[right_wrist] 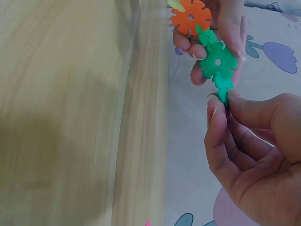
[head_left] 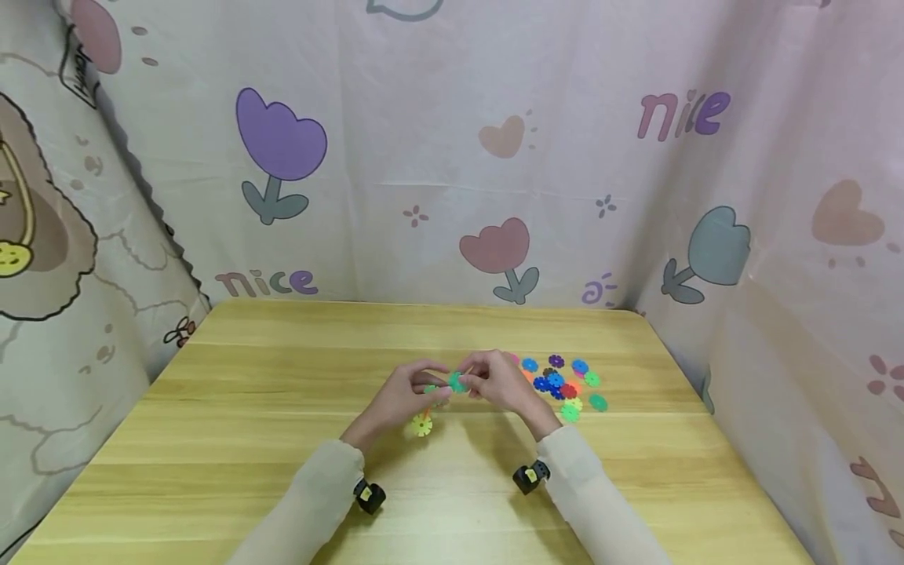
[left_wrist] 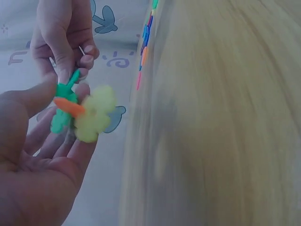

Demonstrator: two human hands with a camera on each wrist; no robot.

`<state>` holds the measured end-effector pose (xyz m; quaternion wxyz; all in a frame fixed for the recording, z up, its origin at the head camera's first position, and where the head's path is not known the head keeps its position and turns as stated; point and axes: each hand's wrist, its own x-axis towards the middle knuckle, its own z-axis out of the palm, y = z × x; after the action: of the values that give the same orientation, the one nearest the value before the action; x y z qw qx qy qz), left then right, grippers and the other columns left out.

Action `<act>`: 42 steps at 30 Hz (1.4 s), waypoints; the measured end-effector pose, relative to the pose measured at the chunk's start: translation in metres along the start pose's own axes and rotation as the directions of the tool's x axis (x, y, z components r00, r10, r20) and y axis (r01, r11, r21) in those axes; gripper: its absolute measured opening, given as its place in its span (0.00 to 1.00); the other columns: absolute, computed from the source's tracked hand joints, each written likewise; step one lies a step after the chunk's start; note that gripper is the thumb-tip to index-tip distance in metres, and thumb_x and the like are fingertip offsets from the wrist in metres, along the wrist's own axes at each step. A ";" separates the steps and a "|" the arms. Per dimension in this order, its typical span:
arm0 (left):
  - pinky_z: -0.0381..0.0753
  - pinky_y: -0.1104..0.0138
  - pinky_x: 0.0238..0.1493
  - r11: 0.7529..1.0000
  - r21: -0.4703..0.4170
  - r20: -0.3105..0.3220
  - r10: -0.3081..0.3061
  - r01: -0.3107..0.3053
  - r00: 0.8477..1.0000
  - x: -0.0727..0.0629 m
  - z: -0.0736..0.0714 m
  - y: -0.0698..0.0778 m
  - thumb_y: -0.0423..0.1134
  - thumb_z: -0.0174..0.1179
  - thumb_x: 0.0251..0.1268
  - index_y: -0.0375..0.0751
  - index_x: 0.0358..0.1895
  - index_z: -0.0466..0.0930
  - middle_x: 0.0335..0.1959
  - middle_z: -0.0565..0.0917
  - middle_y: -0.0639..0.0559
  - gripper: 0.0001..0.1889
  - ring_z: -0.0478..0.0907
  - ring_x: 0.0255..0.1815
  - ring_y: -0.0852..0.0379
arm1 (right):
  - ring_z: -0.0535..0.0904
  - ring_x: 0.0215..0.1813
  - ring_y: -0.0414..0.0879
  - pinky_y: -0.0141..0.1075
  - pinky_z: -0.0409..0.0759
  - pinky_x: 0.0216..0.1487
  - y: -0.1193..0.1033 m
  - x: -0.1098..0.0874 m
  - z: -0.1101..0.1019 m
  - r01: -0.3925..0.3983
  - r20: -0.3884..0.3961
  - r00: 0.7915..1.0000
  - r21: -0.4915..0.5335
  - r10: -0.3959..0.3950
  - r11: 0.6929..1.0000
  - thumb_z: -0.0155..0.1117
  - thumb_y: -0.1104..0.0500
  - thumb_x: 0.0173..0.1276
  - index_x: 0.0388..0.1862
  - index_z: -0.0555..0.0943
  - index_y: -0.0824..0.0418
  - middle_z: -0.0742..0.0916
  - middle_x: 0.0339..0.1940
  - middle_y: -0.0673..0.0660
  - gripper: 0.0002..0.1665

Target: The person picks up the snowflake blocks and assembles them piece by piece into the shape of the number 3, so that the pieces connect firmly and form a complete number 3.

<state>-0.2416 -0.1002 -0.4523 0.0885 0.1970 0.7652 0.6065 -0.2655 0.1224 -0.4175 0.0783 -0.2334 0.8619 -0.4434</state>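
Observation:
Both hands meet above the table around a short chain of slotted plastic snowflake discs. My left hand (head_left: 402, 392) holds the chain, its thumb and fingers on either side of a green disc (right_wrist: 218, 62). An orange disc (right_wrist: 190, 18) and a yellow disc (left_wrist: 96, 113) hang off that end of the chain. My right hand (head_left: 497, 380) pinches a green piece (right_wrist: 222, 96) at the other end between thumb and fingertips. This piece touches the chain; whether its slot is engaged I cannot tell. Fingers hide part of the chain in every view.
Several loose snowflake discs, among them a blue disc (head_left: 581, 366), a red disc (head_left: 568, 391) and a green disc (head_left: 598, 402), lie in a cluster beyond and right of my right hand. The wooden table (head_left: 282, 353) ends at a printed curtain (head_left: 395, 157) behind.

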 end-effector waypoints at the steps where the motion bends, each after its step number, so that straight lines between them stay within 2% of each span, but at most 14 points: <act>1: 0.89 0.51 0.51 1.000 0.001 0.005 0.005 -0.005 1.000 0.000 0.000 0.000 0.38 0.65 0.73 0.36 0.67 0.76 0.54 0.87 0.32 0.23 0.89 0.49 0.36 | 0.87 0.35 0.67 0.54 0.88 0.38 0.001 0.000 -0.001 0.000 -0.002 1.000 -0.009 0.000 1.000 0.65 0.65 0.74 0.46 0.87 0.65 0.90 0.32 0.67 0.07; 6: 0.89 0.53 0.48 1.000 0.027 0.014 0.014 -0.014 1.000 0.000 0.000 0.000 0.38 0.62 0.76 0.37 0.70 0.73 0.53 0.85 0.29 0.23 0.88 0.46 0.34 | 0.88 0.35 0.61 0.37 0.86 0.32 0.009 0.002 -0.015 -0.042 -0.062 0.997 -0.088 0.037 0.995 0.64 0.62 0.76 0.48 0.88 0.66 0.90 0.35 0.62 0.10; 10: 0.88 0.49 0.49 1.000 0.010 0.031 0.020 -0.021 0.999 -0.001 -0.002 -0.001 0.37 0.60 0.77 0.38 0.71 0.72 0.54 0.83 0.27 0.23 0.87 0.46 0.32 | 0.86 0.36 0.54 0.34 0.83 0.34 0.021 0.007 -0.031 -0.116 -0.148 0.985 -0.179 0.090 0.977 0.65 0.63 0.75 0.47 0.88 0.67 0.90 0.38 0.60 0.09; 15: 0.88 0.47 0.50 0.999 -0.014 0.064 0.048 -0.047 0.997 -0.003 -0.003 -0.002 0.36 0.58 0.78 0.37 0.73 0.70 0.55 0.80 0.25 0.24 0.86 0.46 0.29 | 0.85 0.41 0.50 0.40 0.85 0.42 0.043 0.016 -0.044 -0.166 -0.176 0.977 -0.288 0.119 0.943 0.65 0.64 0.74 0.46 0.88 0.66 0.91 0.43 0.60 0.08; 19: 0.88 0.47 0.49 0.998 -0.035 0.090 0.048 -0.045 0.995 -0.003 -0.002 -0.003 0.37 0.57 0.79 0.40 0.73 0.70 0.56 0.79 0.24 0.23 0.86 0.47 0.28 | 0.87 0.46 0.54 0.47 0.86 0.50 0.058 0.021 -0.048 -0.176 -0.151 0.980 -0.346 0.130 0.922 0.67 0.63 0.73 0.47 0.87 0.67 0.90 0.45 0.62 0.09; 24: 0.89 0.49 0.50 0.999 -0.024 0.097 0.039 -0.036 0.995 -0.001 -0.002 -0.004 0.39 0.59 0.78 0.40 0.72 0.71 0.55 0.79 0.24 0.23 0.87 0.46 0.31 | 0.85 0.57 0.61 0.55 0.82 0.62 0.067 0.025 -0.050 -0.183 -0.139 0.981 -0.408 0.137 0.895 0.68 0.65 0.71 0.47 0.88 0.66 0.90 0.52 0.64 0.09; 28: 0.88 0.47 0.49 0.999 -0.026 0.090 0.029 -0.027 0.995 -0.001 -0.002 -0.004 0.37 0.59 0.78 0.40 0.71 0.73 0.54 0.80 0.24 0.22 0.87 0.46 0.30 | 0.83 0.60 0.63 0.56 0.80 0.65 0.070 0.029 -0.049 -0.163 -0.127 0.985 -0.472 0.115 0.866 0.69 0.69 0.69 0.48 0.88 0.66 0.90 0.53 0.65 0.10; 30: 0.88 0.47 0.49 0.999 -0.030 0.090 0.025 -0.022 0.996 -0.001 -0.002 -0.004 0.37 0.59 0.77 0.39 0.70 0.73 0.54 0.79 0.23 0.22 0.87 0.46 0.29 | 0.84 0.59 0.62 0.55 0.81 0.65 0.072 0.031 -0.048 -0.158 -0.127 0.986 -0.489 0.110 0.858 0.69 0.71 0.67 0.49 0.88 0.66 0.90 0.53 0.64 0.12; 35: 0.89 0.51 0.50 0.999 -0.036 0.105 0.003 0.001 0.994 -0.002 -0.001 -0.003 0.36 0.58 0.78 0.40 0.73 0.71 0.56 0.77 0.23 0.23 0.87 0.48 0.31 | 0.85 0.52 0.56 0.50 0.84 0.60 0.077 0.034 -0.045 -0.152 -0.110 0.988 -0.491 0.112 0.858 0.70 0.74 0.63 0.48 0.88 0.66 0.90 0.48 0.63 0.15; 42: 0.89 0.53 0.50 0.998 -0.062 0.122 -0.001 0.009 0.992 -0.004 -0.001 -0.002 0.35 0.56 0.79 0.42 0.74 0.70 0.57 0.76 0.22 0.23 0.86 0.49 0.29 | 0.80 0.38 0.47 0.41 0.83 0.46 0.076 0.034 -0.042 -0.137 -0.075 0.990 -0.453 0.115 0.881 0.74 0.72 0.61 0.41 0.88 0.65 0.89 0.36 0.58 0.10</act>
<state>-0.2392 -0.1033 -0.4546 0.1428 0.2290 0.7394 0.6169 -0.3348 0.1747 -0.4511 0.0301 -0.1785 0.9569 -0.2273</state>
